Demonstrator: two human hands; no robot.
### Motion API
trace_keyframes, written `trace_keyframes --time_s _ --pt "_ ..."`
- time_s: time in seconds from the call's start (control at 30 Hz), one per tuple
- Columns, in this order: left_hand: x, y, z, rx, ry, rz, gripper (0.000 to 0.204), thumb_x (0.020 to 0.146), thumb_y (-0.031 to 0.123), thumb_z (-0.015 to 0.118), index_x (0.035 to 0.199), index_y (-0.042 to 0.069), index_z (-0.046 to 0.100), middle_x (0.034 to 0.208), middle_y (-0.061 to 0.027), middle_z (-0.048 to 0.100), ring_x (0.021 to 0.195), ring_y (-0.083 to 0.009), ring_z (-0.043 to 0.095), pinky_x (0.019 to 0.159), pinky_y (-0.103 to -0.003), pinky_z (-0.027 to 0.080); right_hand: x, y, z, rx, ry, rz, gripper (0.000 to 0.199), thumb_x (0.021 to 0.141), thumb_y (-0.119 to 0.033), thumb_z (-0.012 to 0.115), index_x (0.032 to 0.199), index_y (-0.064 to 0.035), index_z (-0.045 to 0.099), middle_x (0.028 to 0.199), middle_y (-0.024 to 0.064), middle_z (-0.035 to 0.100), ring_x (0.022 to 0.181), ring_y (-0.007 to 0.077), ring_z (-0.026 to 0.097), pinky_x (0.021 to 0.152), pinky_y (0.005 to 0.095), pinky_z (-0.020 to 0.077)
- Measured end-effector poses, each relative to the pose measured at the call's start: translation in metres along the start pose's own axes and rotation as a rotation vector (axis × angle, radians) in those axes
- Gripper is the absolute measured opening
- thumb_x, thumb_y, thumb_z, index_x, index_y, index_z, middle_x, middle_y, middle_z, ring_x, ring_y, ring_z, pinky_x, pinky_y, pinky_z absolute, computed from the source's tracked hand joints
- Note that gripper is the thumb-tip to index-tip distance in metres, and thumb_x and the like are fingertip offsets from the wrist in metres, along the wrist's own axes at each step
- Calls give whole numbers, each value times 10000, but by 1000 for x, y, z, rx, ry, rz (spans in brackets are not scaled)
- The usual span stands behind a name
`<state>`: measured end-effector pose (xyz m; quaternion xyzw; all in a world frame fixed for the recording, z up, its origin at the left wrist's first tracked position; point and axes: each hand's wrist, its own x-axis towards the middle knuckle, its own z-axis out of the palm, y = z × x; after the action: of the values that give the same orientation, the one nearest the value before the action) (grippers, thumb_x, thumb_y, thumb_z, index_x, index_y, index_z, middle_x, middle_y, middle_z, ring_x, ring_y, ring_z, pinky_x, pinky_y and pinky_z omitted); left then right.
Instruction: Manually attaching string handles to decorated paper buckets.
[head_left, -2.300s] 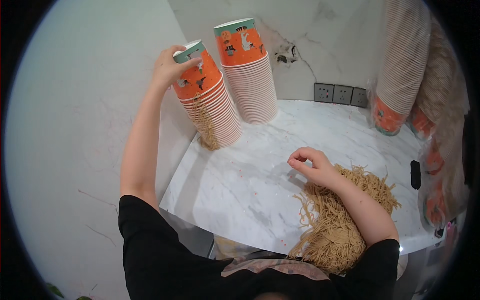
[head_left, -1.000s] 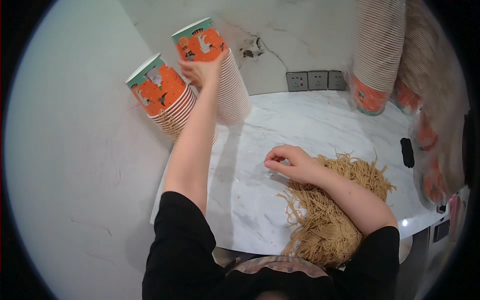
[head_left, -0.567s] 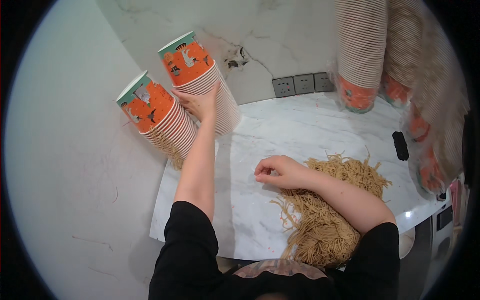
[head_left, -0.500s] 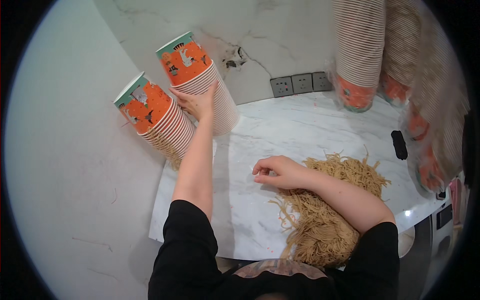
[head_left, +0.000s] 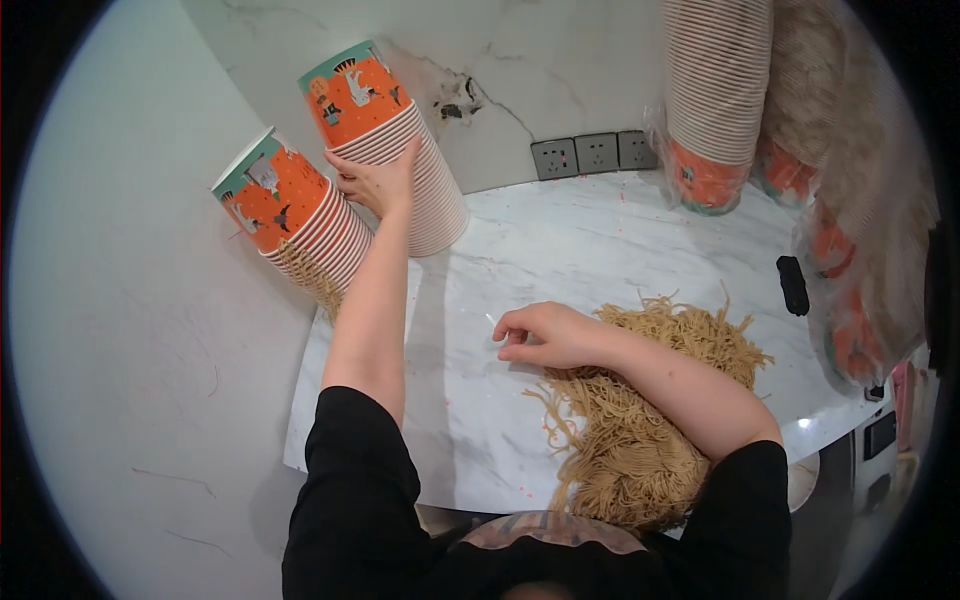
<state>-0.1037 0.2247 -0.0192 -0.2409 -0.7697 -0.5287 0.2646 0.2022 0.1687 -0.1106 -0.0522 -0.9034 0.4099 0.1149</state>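
Note:
My left hand (head_left: 378, 185) reaches to the back left and is wrapped round a tall leaning stack of nested paper cups (head_left: 432, 190). The top cup is orange and green with printed figures; white rims run below it. To its left, a shorter stack of similar cups (head_left: 275, 195) leans the same way, with tan strands clinging to its lower side. My right hand (head_left: 545, 335) hovers or rests low at the table's middle, fingers loosely curled with a gap to the thumb. Beneath and beside my right forearm lies a spread pile of tan noodle-like strands (head_left: 635, 460).
Tall plastic-wrapped cup stacks (head_left: 715, 120) stand at the right and back right. A small black object (head_left: 792, 286) lies before them on the white marbled table (head_left: 460, 420). Dark wall sockets (head_left: 596, 153) line the back wall; a pale wall (head_left: 130, 330) rises at left.
The whole view has shifted slightly, moving everything a little up and left. My left hand keeps its hold on the tall cup stack; my right hand stays by the strands.

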Motion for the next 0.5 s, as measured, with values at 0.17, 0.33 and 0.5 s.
trace_keyframes --time_s 0.17,0.33,0.5 --pt "0 9 -2 15 -30 -40 1538 515 603 926 1577 60 -46 1444 -367 253 1335 -501 303 1137 -555 266 -3 -3 -3 30 -28 49 385 935 -326 686 1185 -35 643 934 117 709 862 251 675 795 362 521" --pt "0 11 -6 43 -15 -59 1537 515 606 925 1579 63 -42 1442 -356 248 1320 -493 317 1128 -546 282 -2 -7 -5 55 -23 100 412 940 -317 683 1232 -34 616 951 127 707 884 261 677 818 357 516" --pt "-4 14 -4 -16 -2 -59 1518 515 563 937 1575 63 -28 1438 -340 249 1305 -487 334 1115 -539 303 -2 0 -4 159 115 35 373 979 -292 645 1251 -40 605 995 101 702 928 207 665 888 347 518"
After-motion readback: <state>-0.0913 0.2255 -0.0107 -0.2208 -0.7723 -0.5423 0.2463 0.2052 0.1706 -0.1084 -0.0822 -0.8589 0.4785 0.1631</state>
